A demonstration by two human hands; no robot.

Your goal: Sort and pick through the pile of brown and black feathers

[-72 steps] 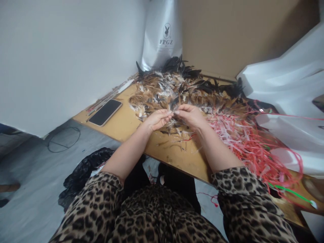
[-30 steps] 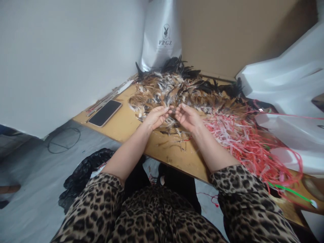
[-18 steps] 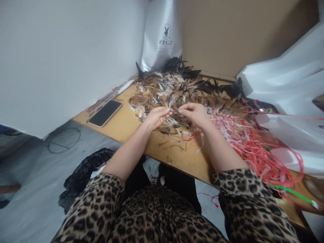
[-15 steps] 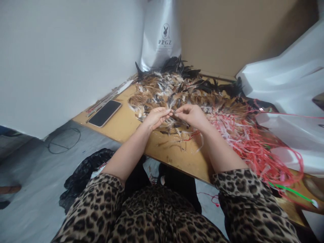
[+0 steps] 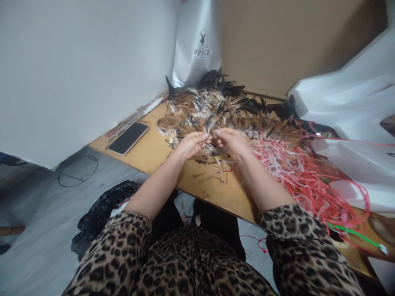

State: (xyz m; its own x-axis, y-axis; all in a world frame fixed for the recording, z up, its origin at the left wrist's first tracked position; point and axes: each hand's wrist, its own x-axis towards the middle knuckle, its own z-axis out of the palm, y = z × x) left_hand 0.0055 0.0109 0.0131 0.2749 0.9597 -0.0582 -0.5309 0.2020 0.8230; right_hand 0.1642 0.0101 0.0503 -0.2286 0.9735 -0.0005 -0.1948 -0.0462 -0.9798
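Yellow wooden counter (image 5: 166, 158) below; my left fingers (image 5: 205, 136) pinch a slim grey-white feather (image 5: 209, 125) pointing away; my right fingers (image 5: 219, 132) just beside, grip unclear.

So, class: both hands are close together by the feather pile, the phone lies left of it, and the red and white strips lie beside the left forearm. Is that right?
Not quite: the red and white strips lie beside the right forearm, as the head view shows. The rest stands.
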